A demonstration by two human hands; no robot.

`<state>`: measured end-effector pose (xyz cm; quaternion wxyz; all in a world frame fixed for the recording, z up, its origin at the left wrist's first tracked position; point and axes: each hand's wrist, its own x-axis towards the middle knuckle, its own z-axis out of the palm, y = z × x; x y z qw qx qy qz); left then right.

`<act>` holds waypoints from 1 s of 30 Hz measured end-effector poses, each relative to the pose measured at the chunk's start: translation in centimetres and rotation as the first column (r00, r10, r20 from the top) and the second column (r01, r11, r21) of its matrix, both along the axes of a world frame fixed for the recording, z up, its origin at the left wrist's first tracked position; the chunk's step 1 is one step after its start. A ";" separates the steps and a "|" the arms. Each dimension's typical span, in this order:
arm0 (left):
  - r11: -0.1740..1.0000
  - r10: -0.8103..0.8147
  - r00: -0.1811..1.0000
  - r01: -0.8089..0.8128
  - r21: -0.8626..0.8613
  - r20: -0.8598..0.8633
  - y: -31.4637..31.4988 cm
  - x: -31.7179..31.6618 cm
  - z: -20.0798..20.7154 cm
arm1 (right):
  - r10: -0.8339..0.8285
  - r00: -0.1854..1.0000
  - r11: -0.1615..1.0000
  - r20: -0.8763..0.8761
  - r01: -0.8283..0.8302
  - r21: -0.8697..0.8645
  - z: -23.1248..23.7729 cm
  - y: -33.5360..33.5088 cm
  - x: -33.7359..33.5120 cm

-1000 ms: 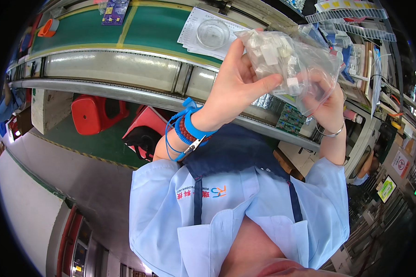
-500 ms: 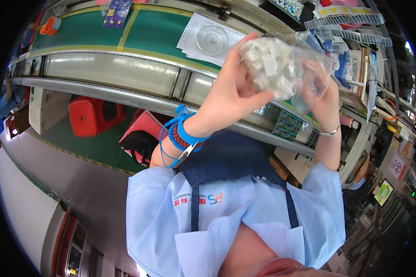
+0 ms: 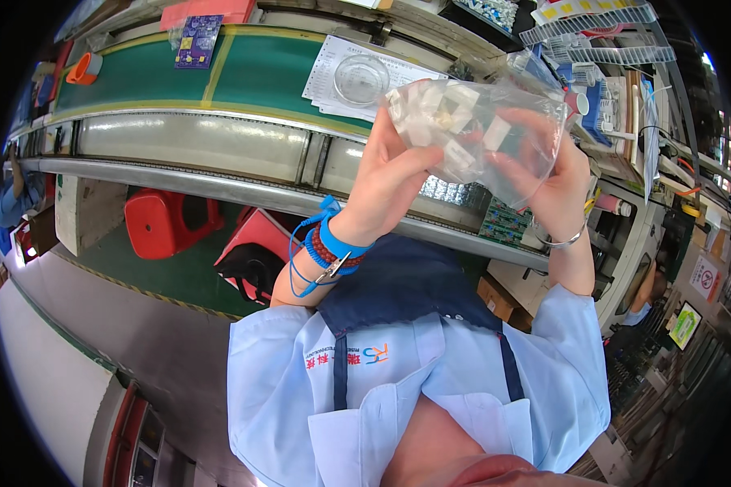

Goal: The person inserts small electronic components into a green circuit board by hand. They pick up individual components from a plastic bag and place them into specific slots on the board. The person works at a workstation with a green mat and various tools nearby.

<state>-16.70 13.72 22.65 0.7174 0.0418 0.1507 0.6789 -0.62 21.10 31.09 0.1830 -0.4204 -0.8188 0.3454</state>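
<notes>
A clear plastic bag (image 3: pixel 483 183) filled with small white blocks (image 3: pixel 455 105) is held up in front of me, above the near edge of the bench. My left hand (image 3: pixel 394 166) is closed round the bulging left end of the bag, thumb toward me. My right hand (image 3: pixel 556 174) is at the bag's loose right end, and its fingers show through the film, seemingly inside. One white block (image 3: pixel 496 132) sits apart from the pile, between my right thumb and index finger. A blue wrist strap (image 3: pixel 341 243) with a metal clip circles my left wrist.
A round clear dish (image 3: pixel 361 79) lies on paper sheets (image 3: pixel 321 81) on the green-topped bench (image 3: pixel 272 69). Farther left are a purple circuit board (image 3: pixel 197 42) and an orange tape roll (image 3: pixel 84 69). Green circuit boards (image 3: pixel 505 219) lie below my right hand. A red stool (image 3: pixel 150 223) stands under the bench.
Both hands and the bag have shifted slightly left and down. The bag is spread wider, and one white block now shows apart from the others at my right fingertips.
</notes>
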 end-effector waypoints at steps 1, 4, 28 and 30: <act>1.000 0.013 0.999 -0.014 -0.009 -0.048 0.1 0.3 -0.1 | 0.038 0.998 0.998 0.056 -0.040 0.038 0.3 0.0 0.0; 0.999 0.024 0.991 -0.028 -0.028 -0.134 0.1 1.2 -0.4 | 0.162 0.980 0.958 0.113 -0.184 0.221 0.1 0.1 -0.2; 0.999 -0.026 1.000 0.026 -0.020 0.016 0.2 0.9 -0.9 | 0.083 0.990 0.979 0.113 -0.102 0.177 0.0 0.0 0.2; 0.999 -0.034 0.999 0.034 -0.010 0.000 0.2 0.9 -0.9 | 0.081 0.993 0.981 0.084 -0.094 0.170 -0.1 0.0 0.1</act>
